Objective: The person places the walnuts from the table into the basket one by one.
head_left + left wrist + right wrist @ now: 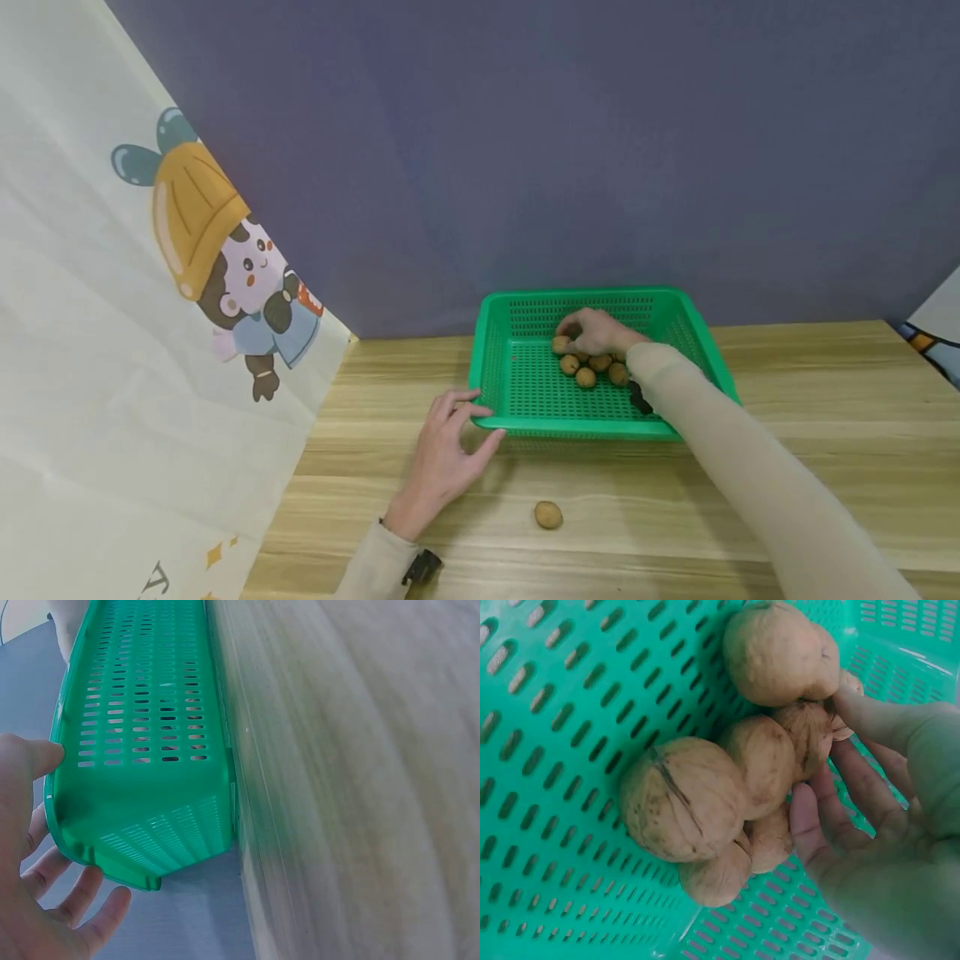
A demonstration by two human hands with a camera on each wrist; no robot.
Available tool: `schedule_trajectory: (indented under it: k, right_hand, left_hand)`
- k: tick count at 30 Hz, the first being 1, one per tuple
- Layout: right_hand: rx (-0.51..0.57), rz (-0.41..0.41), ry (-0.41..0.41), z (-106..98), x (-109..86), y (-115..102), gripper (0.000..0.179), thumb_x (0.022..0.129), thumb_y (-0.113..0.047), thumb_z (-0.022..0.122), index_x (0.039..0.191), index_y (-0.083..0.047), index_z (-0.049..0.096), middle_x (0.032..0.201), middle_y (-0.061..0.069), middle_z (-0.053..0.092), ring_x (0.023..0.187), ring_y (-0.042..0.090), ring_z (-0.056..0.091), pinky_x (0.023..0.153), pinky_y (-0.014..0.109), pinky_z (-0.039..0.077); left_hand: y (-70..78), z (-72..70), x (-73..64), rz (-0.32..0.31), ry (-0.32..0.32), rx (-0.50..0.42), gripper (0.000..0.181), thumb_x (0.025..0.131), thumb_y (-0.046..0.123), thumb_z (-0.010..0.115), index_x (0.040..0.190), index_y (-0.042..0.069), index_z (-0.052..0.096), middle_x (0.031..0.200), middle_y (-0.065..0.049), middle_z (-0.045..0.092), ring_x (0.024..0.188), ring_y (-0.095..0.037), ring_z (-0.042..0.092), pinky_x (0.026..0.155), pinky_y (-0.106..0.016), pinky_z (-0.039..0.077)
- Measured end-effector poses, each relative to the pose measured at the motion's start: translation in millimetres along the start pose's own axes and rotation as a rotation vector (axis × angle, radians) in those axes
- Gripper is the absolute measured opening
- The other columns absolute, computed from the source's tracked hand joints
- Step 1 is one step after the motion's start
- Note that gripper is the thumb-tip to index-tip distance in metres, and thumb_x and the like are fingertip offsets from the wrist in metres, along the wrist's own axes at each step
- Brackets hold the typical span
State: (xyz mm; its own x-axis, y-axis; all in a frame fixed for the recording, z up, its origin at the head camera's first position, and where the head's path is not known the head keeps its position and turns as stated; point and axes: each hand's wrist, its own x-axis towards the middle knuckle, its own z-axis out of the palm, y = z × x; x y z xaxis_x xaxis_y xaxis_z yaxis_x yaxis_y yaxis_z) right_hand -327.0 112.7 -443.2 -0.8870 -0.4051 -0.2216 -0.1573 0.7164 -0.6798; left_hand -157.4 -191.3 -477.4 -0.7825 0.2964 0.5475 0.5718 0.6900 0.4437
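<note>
A green plastic basket with slotted walls holds several walnuts. My left hand grips the basket's near left corner, thumb at the front rim and fingers spread round the side. In the left wrist view, the thumb and some fingertips of the left hand meet the rim. Inside the basket, my right hand holds a walnut at its fingertips. The right wrist view has the right hand beside the clustered walnuts, partly hiding those behind its thumb.
One loose walnut lies on the wooden table in front of the basket. A dark blue-grey panel rises behind the table. At left hangs a white sheet with a cartoon figure.
</note>
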Motion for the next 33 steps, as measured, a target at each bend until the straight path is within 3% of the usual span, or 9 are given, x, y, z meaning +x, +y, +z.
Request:
schedule_trajectory:
  k: [8, 12, 17, 20, 25, 29, 33]
  right_hand:
    - [-0.075, -0.001, 0.005, 9.6, -4.1, -1.8, 0.045, 0.107, -0.02, 0.065, 0.149, -0.006, 0.059, 0.155, 0.021, 0.055, 0.143, 0.046, 0.049, 0.114, 0.064, 0.048]
    - [-0.038, 0.002, 0.017, 5.5, -11.5, -1.8, 0.043, 0.107, -0.02, 0.063, 0.148, -0.007, 0.06, 0.156, 0.02, 0.054, 0.142, 0.045, 0.052, 0.114, 0.063, 0.048]
    - [-0.051, -0.089, 0.047, -11.8, -28.1, -11.8, 0.041, 0.107, -0.014, 0.061, 0.146, -0.003, 0.061, 0.154, 0.023, 0.057, 0.142, 0.047, 0.052, 0.115, 0.064, 0.047]
    - [-0.098, -0.159, 0.066, -24.2, -42.6, -23.1, 0.039, 0.106, -0.015, 0.065, 0.143, -0.003, 0.064, 0.146, 0.022, 0.064, 0.136, 0.046, 0.059, 0.112, 0.063, 0.049]
    - [-0.113, -0.21, 0.136, -33.8, -75.2, -37.8, 0.035, 0.104, -0.021, 0.07, 0.137, -0.011, 0.07, 0.133, 0.014, 0.072, 0.123, 0.036, 0.066, 0.103, 0.059, 0.055]
    - [-0.101, -0.239, 0.222, -28.4, -105.7, -40.6, 0.032, 0.104, -0.027, 0.07, 0.133, -0.014, 0.072, 0.127, 0.009, 0.073, 0.115, 0.029, 0.067, 0.097, 0.053, 0.058]
    - [-0.003, -0.262, 0.312, -14.1, -139.0, -42.7, 0.029, 0.106, -0.026, 0.068, 0.131, -0.014, 0.072, 0.128, 0.009, 0.074, 0.113, 0.024, 0.068, 0.095, 0.046, 0.061]
  left_hand:
    - [0.1, -4.2, -3.4, 0.028, 0.0, 0.0, 0.027, 0.091, 0.03, 0.085, 0.11, 0.014, 0.074, 0.134, -0.012, 0.067, 0.128, -0.03, 0.062, 0.104, -0.051, 0.057]
    - [1.6, -3.1, -3.5, 0.033, 0.001, -0.005, 0.027, 0.091, 0.029, 0.085, 0.11, 0.014, 0.073, 0.133, -0.012, 0.067, 0.127, -0.03, 0.062, 0.103, -0.051, 0.058]
    - [3.2, -1.7, -4.1, 0.027, -0.001, -0.016, 0.026, 0.091, 0.029, 0.085, 0.109, 0.014, 0.073, 0.134, -0.012, 0.067, 0.128, -0.03, 0.062, 0.103, -0.051, 0.058]
    - [3.7, -1.0, -3.4, 0.034, 0.008, -0.014, 0.026, 0.091, 0.029, 0.085, 0.109, 0.014, 0.073, 0.133, -0.012, 0.067, 0.128, -0.031, 0.062, 0.103, -0.052, 0.058]
    - [3.1, -2.4, -0.5, 0.034, 0.019, -0.018, 0.026, 0.091, 0.028, 0.085, 0.109, 0.014, 0.073, 0.135, -0.013, 0.067, 0.129, -0.032, 0.061, 0.104, -0.054, 0.057]
    - [2.0, -4.9, -0.9, 0.022, 0.018, -0.023, 0.025, 0.09, 0.028, 0.085, 0.109, 0.015, 0.073, 0.134, -0.013, 0.067, 0.129, -0.032, 0.061, 0.104, -0.055, 0.057]
    - [0.6, -6.0, -2.7, 0.023, 0.015, -0.014, 0.026, 0.09, 0.028, 0.086, 0.108, 0.015, 0.073, 0.134, -0.012, 0.067, 0.129, -0.032, 0.061, 0.103, -0.055, 0.058]
